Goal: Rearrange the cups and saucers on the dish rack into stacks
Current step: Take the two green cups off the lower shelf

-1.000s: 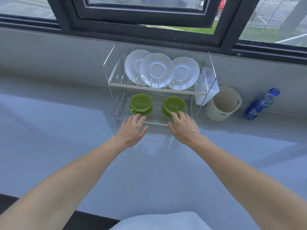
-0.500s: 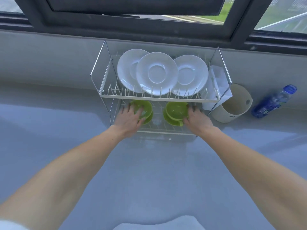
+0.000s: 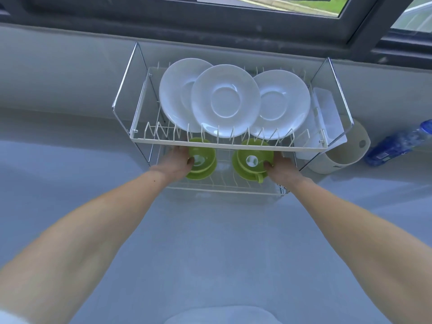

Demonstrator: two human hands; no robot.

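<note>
Barely started: both hands are reaching into the bottom shelf of the dish rack (image 3: pixel 233 146).

The left hand (image 3: pixel 174 163) is closing on the left green cup (image 3: pixel 203 157), the right hand (image 3: pixel 281 169) on the right green cup (image 3: pixel 253 159), each sitting on a green saucer. Three white saucers (image 3: pixel 225 100) are leaning unstacked up top. The top shelf is crowding the lift; a beige bin (image 3: pixel 346 150) and a bottle (image 3: pixel 397 143) are sitting off right on the surface (image 3: pixel 210 242).

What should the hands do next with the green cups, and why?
Probably lift the right green cup off its saucer and set it into the left green cup. Each hand, left hand and right hand, already grips one cup on the lower shelf, and the cups stand apart, not stacked.
</note>
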